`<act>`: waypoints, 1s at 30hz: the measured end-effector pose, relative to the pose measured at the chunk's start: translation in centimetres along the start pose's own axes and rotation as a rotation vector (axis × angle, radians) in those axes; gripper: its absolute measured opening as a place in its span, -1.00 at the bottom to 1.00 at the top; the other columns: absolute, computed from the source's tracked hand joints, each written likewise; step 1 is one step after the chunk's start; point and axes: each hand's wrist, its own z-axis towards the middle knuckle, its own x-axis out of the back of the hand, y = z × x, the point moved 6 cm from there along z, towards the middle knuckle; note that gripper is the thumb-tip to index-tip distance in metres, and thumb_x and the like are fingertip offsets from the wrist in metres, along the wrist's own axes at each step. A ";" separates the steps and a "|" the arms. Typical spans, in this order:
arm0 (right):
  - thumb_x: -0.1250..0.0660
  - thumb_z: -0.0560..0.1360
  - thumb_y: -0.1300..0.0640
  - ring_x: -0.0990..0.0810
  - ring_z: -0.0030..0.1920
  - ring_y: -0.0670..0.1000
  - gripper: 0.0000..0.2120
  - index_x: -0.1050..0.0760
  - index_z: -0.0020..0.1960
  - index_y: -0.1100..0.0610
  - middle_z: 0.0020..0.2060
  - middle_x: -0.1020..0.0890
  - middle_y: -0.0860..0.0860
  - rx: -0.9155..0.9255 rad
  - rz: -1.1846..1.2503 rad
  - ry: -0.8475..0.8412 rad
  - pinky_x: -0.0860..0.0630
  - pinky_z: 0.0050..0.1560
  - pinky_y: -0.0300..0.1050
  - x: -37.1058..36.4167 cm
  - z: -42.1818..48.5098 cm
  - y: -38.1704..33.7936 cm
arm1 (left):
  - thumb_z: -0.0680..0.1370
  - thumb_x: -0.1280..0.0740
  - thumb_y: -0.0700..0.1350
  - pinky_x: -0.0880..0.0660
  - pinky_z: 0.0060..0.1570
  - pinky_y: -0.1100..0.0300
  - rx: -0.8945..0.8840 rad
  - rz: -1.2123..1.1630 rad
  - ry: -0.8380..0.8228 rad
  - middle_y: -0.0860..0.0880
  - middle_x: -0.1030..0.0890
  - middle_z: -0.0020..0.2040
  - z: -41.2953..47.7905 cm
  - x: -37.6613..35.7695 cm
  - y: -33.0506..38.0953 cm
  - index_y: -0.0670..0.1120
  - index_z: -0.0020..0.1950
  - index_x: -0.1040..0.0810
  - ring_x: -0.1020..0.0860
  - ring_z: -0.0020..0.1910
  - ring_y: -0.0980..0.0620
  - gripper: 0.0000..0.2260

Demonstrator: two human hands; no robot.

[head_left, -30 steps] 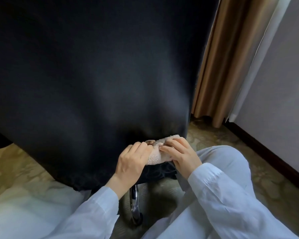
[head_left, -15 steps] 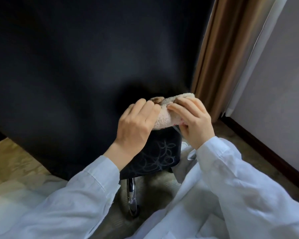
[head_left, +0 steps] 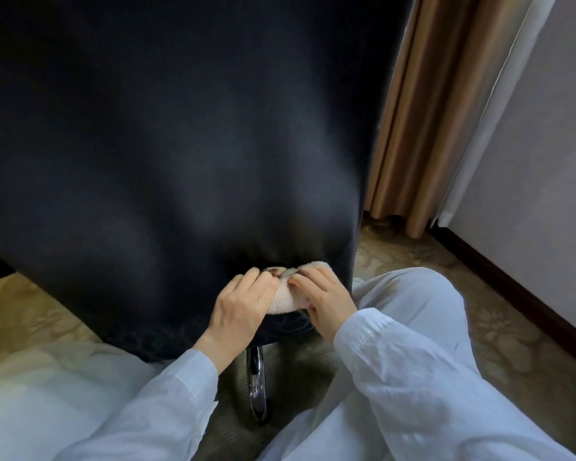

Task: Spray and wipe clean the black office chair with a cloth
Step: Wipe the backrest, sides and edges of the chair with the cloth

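The black office chair fills most of the head view, its broad dark back close in front of me. A beige terry cloth is bunched against the chair's lower right part. My left hand grips the cloth's left side and my right hand grips its right side, fingers pressing it onto the black surface. Most of the cloth is hidden under my fingers. No spray bottle is visible.
A chrome chair leg runs down to the patterned carpet below my hands. Tan curtains hang at the right, beside a pale wall with a dark skirting board. My light-clothed knees flank the chair.
Both hands carried the cloth up the chair back half a second ago, then came back down to the lower edge, near where they were one second ago.
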 end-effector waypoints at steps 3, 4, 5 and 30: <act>-0.41 0.35 0.31 -0.39 0.12 0.02 -0.68 -0.59 0.10 0.18 0.04 -0.61 0.08 0.040 -0.056 -0.020 -0.46 0.19 -0.09 0.0 0.1 -0.1 | 0.64 -0.04 -0.31 -0.52 -0.27 0.07 0.054 -0.038 -0.036 -0.05 -0.49 -0.24 -0.6 -0.2 0.0 -0.16 -0.05 -0.61 -0.50 -0.24 -0.05 -0.66; -0.45 0.31 0.35 -0.40 0.11 0.04 -0.65 -0.59 0.09 0.20 0.03 -0.61 0.10 0.037 -0.049 0.000 -0.39 0.21 -0.14 0.8 0.3 -0.1 | 0.65 0.00 -0.29 -0.53 -0.27 0.07 0.062 -0.047 -0.027 -0.05 -0.50 -0.24 0.0 0.2 0.1 -0.16 -0.04 -0.61 -0.50 -0.24 -0.05 -0.63; -0.44 0.31 0.39 -0.41 0.11 0.07 -0.65 -0.59 0.08 0.23 0.02 -0.61 0.13 0.034 -0.035 0.043 -0.33 0.24 -0.18 1.9 0.6 0.0 | 0.65 -0.02 -0.28 -0.53 -0.26 0.08 0.066 -0.052 -0.004 -0.06 -0.51 -0.23 0.9 0.8 0.4 -0.17 -0.03 -0.62 -0.51 -0.24 -0.05 -0.64; -0.58 0.19 0.20 -0.44 -0.20 -0.02 -0.70 -0.61 -0.11 0.05 -0.19 -0.56 -0.02 -0.033 -0.140 -0.246 -0.30 -0.21 -0.34 4.0 0.6 6.3 | 0.44 -0.38 -0.36 -0.48 -0.27 0.16 0.001 -0.121 -0.083 -0.05 -0.50 -0.20 3.0 -4.6 5.0 -0.14 -0.05 -0.60 -0.47 -0.26 -0.01 -0.83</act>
